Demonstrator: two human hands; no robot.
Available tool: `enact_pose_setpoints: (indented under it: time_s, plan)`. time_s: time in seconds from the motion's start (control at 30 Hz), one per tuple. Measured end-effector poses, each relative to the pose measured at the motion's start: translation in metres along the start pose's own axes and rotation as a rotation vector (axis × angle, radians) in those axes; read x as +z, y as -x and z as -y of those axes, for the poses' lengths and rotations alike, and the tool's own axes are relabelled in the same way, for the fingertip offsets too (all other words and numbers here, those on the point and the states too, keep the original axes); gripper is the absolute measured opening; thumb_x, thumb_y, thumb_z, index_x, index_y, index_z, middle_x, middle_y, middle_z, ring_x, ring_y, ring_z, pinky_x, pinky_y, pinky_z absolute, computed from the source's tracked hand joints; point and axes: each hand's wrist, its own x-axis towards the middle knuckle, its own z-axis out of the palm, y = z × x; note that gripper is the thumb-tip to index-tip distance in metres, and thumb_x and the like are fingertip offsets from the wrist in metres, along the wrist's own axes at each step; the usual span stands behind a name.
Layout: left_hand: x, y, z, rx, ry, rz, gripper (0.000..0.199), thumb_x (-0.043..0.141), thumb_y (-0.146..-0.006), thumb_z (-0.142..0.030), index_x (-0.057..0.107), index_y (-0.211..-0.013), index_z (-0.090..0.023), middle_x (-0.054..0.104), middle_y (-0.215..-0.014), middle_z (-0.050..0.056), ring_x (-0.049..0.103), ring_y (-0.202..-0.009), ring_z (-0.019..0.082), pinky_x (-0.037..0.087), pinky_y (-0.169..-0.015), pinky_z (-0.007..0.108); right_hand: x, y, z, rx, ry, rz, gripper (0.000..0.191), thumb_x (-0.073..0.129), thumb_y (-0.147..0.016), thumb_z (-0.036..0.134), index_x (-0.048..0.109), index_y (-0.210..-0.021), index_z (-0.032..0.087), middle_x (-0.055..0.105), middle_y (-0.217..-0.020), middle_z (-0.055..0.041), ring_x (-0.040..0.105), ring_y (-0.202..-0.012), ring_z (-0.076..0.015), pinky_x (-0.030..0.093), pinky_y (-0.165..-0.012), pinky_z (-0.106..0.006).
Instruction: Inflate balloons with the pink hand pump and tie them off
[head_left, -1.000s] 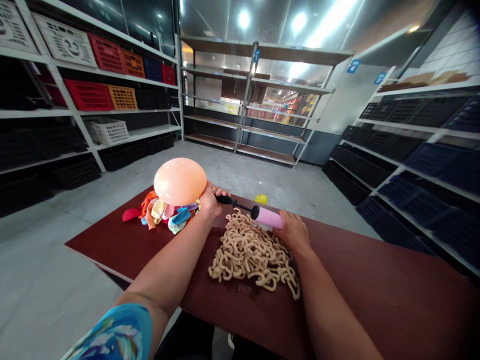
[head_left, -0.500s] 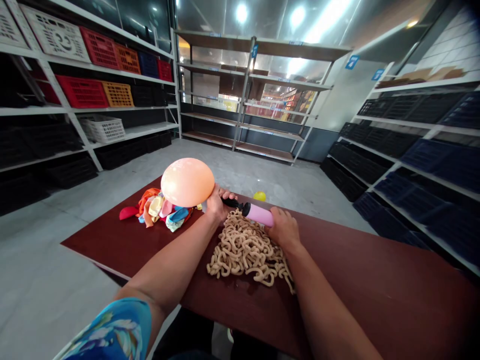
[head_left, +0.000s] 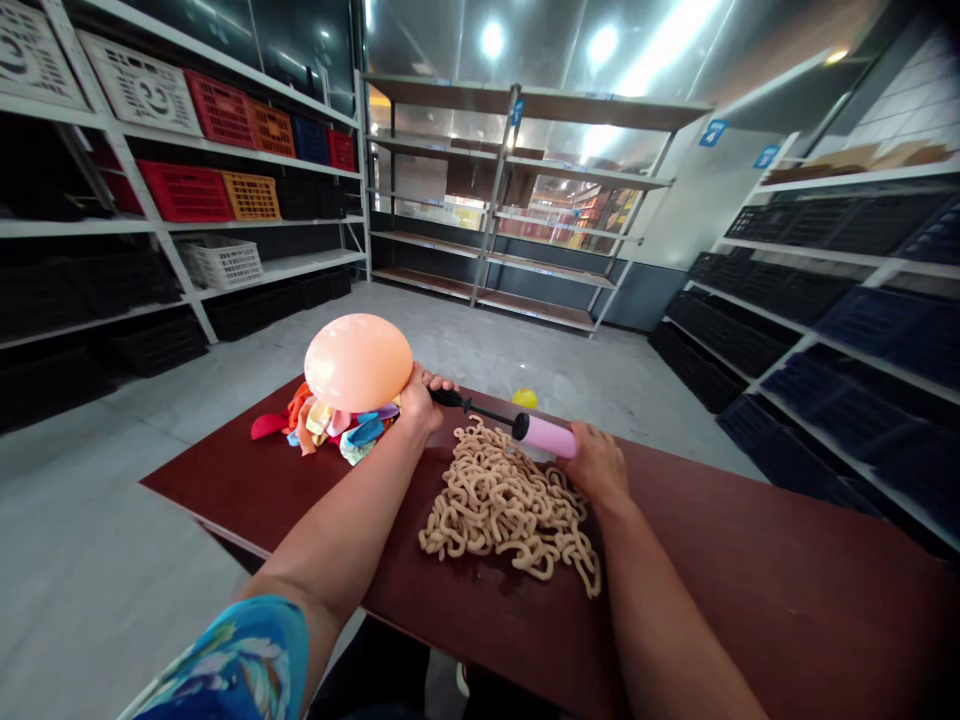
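Note:
A peach balloon (head_left: 358, 362), swollen with air, sits at the left end of a hand balloon pump (head_left: 551, 436). My left hand (head_left: 421, 400) is closed around the balloon's neck and the pump's black end; the joint between them is hidden by my fingers. My right hand (head_left: 596, 462) grips the pink barrel at its far end. A length of black rod shows between barrel and black end. Below the pump lies a heap of beige curled rope-like pieces (head_left: 502, 500). Limp balloons (head_left: 319, 420) of several colours are piled under the peach one.
The dark red table (head_left: 712, 540) stretches to the right. A yellow balloon (head_left: 524, 399) shows beyond its far edge. Shelves with crates (head_left: 184, 190) stand at left, dark crates (head_left: 862, 320) at right, and a metal rack (head_left: 495, 200) at the back.
My hands have moved apart, the right one to the right with the pink barrel, the left one slightly left with the balloon. More of the pump's black rod is now exposed.

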Motion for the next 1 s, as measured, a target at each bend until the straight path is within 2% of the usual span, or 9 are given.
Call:
enact_pose_setpoints:
  time_s: [0.17, 0.37, 0.5, 0.7, 0.87, 1.0]
  plan:
    - [0.003, 0.006, 0.007, -0.006, 0.001, 0.011, 0.041, 0.047, -0.082, -0.036, 0.021, -0.056, -0.02, 0.027, -0.045, -0.006, 0.042, -0.043, 0.012, 0.043, -0.056, 0.032, -0.001, 0.003, 0.006, -0.005, 0.023, 0.025, 0.035, 0.062, -0.067, 0.029, 0.048, -0.097, 0.022, 0.058, -0.1, -0.0057, 0.049, -0.092, -0.0221, 0.032, -0.067, -0.03]
    - [0.016, 0.026, 0.025, -0.139, 0.012, 0.03, 0.042, 0.047, -0.082, -0.038, 0.022, -0.055, -0.02, 0.027, -0.046, -0.005, 0.041, -0.044, 0.011, 0.042, -0.056, 0.031, -0.001, 0.006, 0.029, -0.073, 0.023, -0.01, 0.032, 0.061, -0.068, 0.03, 0.048, -0.097, 0.021, 0.059, -0.098, -0.0056, 0.05, -0.09, -0.0216, 0.031, -0.066, -0.029]
    - [0.02, 0.03, 0.027, -0.172, 0.008, 0.041, 0.045, 0.047, -0.082, -0.041, 0.02, -0.054, -0.019, 0.028, -0.046, -0.005, 0.041, -0.045, 0.011, 0.042, -0.057, 0.031, -0.002, 0.007, 0.035, -0.114, -0.005, -0.029, 0.033, 0.059, -0.071, 0.031, 0.047, -0.1, 0.021, 0.059, -0.098, -0.0061, 0.05, -0.089, -0.0207, 0.031, -0.067, -0.029]
    - [0.014, 0.015, 0.01, -0.071, -0.016, 0.06, 0.046, 0.049, -0.081, -0.043, 0.02, -0.054, -0.02, 0.027, -0.045, -0.005, 0.042, -0.044, 0.012, 0.043, -0.057, 0.033, -0.004, 0.002, 0.021, -0.093, -0.039, 0.019, 0.033, 0.061, -0.069, 0.03, 0.049, -0.098, 0.022, 0.058, -0.101, -0.0058, 0.05, -0.091, -0.0205, 0.033, -0.068, -0.028]
    - [0.007, 0.003, -0.007, -0.006, -0.025, -0.001, 0.043, 0.049, -0.081, -0.039, 0.02, -0.056, -0.02, 0.026, -0.045, -0.006, 0.04, -0.043, 0.011, 0.042, -0.057, 0.031, 0.004, -0.002, -0.002, -0.006, -0.029, 0.037, 0.029, 0.057, -0.071, 0.029, 0.051, -0.099, 0.022, 0.059, -0.1, -0.0061, 0.051, -0.09, -0.0216, 0.033, -0.066, -0.029]
    - [0.004, 0.001, -0.007, 0.0, -0.019, -0.028, 0.041, 0.049, -0.081, -0.036, 0.019, -0.057, -0.02, 0.025, -0.046, -0.006, 0.039, -0.042, 0.01, 0.041, -0.056, 0.029, 0.007, -0.001, -0.004, 0.011, 0.0, 0.056, 0.034, 0.059, -0.069, 0.029, 0.049, -0.101, 0.021, 0.058, -0.101, -0.0068, 0.051, -0.091, -0.0223, 0.033, -0.065, -0.03]
